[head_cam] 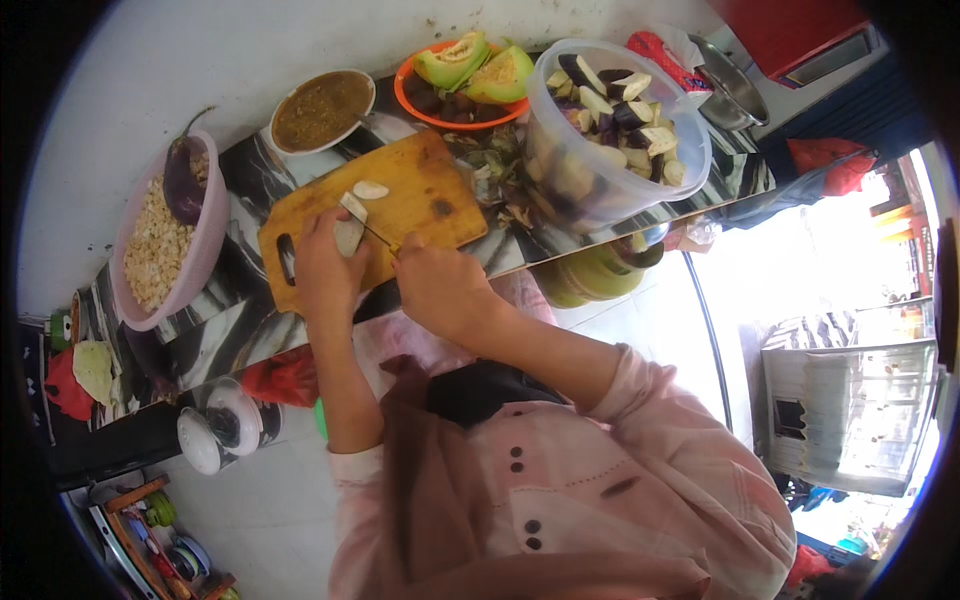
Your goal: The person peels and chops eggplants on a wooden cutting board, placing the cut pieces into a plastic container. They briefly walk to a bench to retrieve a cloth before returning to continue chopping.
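Observation:
My right hand (439, 285) is closed round the yellow handle of a kitchen knife (381, 237), whose blade points up and left over the wooden cutting board (420, 187). On the board's left part, my left hand (328, 262) holds a pale piece of vegetable (349, 234) by its sides. The blade is at this piece, beside a cut slice (353, 206); whether they touch is unclear. Another pale oval slice (370, 190) lies flat just above. Cut eggplant chunks (630, 120) fill a translucent plastic tub (574, 199) to the right.
A pink basket (214, 225) of pale kernels holds a whole eggplant (182, 180). Behind the board stand a bowl of brown sauce (322, 109) and an orange bowl (450, 124) with cut green melon-like fruit (499, 75). Papery peelings (495, 161) lie between board and tub. Another eggplant (150, 356) lies left.

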Tool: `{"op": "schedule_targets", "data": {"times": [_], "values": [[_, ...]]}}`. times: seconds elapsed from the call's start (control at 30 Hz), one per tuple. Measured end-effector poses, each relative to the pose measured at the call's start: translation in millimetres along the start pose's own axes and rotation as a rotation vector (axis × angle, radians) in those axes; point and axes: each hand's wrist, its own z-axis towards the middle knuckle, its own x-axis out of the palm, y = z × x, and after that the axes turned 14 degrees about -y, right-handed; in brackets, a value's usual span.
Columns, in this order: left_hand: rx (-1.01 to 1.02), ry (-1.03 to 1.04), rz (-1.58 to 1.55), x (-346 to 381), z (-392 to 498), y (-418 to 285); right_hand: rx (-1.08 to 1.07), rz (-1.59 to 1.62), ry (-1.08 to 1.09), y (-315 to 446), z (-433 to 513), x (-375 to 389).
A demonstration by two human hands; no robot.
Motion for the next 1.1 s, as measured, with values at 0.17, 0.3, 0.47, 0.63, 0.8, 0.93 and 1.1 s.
{"op": "schedule_targets", "data": {"times": [0.17, 0.3, 0.47, 0.63, 0.8, 0.93, 1.1], "values": [[0.009, 0.000, -0.028, -3, -2, 8, -0.043, -0.198, -0.095, 19, 16, 45], [0.040, 0.049, -0.084, -25, -13, 8, 0.146, -0.238, -0.007, 38, 29, 59], [-0.002, 0.003, -0.032, -29, -17, 3, -0.429, -0.268, -0.115, 1, 30, 14], [-0.107, -0.037, -0.113, -14, -10, 0, -0.035, -0.075, 0.096, 13, 3, -23], [-0.072, -0.040, -0.075, -6, -5, 7, -0.057, -0.122, 0.101, 14, 2, -11], [-0.045, -0.021, -0.140, -11, -9, 15, -0.115, -0.196, 0.012, 25, 19, 27], [-0.076, 0.032, -0.140, -33, -21, 14, -0.113, -0.236, 0.054, 31, 31, 32]]}}
